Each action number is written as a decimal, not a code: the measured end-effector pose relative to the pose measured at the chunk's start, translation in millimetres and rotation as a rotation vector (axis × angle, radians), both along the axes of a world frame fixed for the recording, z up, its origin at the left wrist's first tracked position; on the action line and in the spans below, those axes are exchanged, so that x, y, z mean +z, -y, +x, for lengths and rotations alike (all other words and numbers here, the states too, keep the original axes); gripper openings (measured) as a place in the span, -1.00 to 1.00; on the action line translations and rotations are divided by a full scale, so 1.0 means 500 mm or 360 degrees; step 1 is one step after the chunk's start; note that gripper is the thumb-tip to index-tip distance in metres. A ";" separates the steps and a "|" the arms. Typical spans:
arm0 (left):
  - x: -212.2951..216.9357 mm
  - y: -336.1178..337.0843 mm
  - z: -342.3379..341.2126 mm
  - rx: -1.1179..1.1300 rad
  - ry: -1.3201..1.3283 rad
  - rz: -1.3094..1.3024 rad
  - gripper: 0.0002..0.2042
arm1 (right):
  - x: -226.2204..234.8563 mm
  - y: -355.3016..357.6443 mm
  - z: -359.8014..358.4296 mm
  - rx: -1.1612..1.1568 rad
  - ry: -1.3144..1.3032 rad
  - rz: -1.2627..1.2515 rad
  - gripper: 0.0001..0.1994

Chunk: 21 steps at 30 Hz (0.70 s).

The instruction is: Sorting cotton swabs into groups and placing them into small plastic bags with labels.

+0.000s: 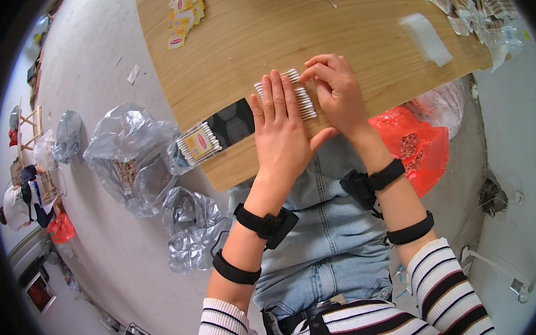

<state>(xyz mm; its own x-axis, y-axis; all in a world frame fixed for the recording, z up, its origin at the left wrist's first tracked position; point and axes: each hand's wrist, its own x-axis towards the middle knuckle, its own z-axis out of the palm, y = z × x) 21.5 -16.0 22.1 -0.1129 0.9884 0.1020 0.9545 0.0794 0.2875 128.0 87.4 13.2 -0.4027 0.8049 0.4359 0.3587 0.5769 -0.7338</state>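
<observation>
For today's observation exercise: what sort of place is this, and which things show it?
Probably a small hand-packing workshop. Rows of cotton swabs lie on a wooden table, with loose labels and plastic bags on the floor.

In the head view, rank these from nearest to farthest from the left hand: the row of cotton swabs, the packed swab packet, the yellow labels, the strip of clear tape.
1. Row of cotton swabs: under the left hand fingertips, touching.
2. Packed swab packet: to its left, at the table edge.
3. Yellow labels: far left corner.
4. Strip of clear tape: far right side.
Items 3 and 4 are close to call.
</observation>
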 end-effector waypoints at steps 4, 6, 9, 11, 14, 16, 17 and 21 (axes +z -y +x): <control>0.000 -0.002 0.000 0.0000 0.0010 0.0004 0.13 | -0.001 -0.005 0.001 0.0025 0.0117 0.0116 -0.89; 0.001 0.001 -0.002 0.0002 0.0049 -0.0006 0.13 | 0.004 0.000 -0.006 0.0015 0.0089 0.0047 -0.90; -0.001 0.002 -0.003 -0.0014 0.0072 -0.0007 0.12 | 0.015 -0.007 -0.024 0.0041 0.0101 0.0001 -0.93; 0.002 0.002 -0.002 -0.0007 0.0084 0.0000 0.12 | 0.018 -0.021 -0.032 0.0077 0.0137 0.0025 -0.93; 0.014 0.003 -0.002 0.0029 0.0147 0.0034 0.06 | 0.019 -0.061 -0.034 -0.0015 0.0324 0.0182 -0.92; 0.019 0.009 -0.008 0.0060 0.0197 0.0057 0.01 | 0.020 -0.087 -0.025 -0.0113 0.0442 0.0247 -0.93; 0.019 0.015 -0.019 0.0176 0.0473 0.0213 -0.08 | 0.018 -0.087 -0.020 -0.0117 0.0444 0.0245 -0.93; 0.028 0.020 -0.061 0.0650 0.1744 0.0754 -0.30 | 0.021 -0.058 -0.026 -0.0262 0.0405 0.0388 -0.84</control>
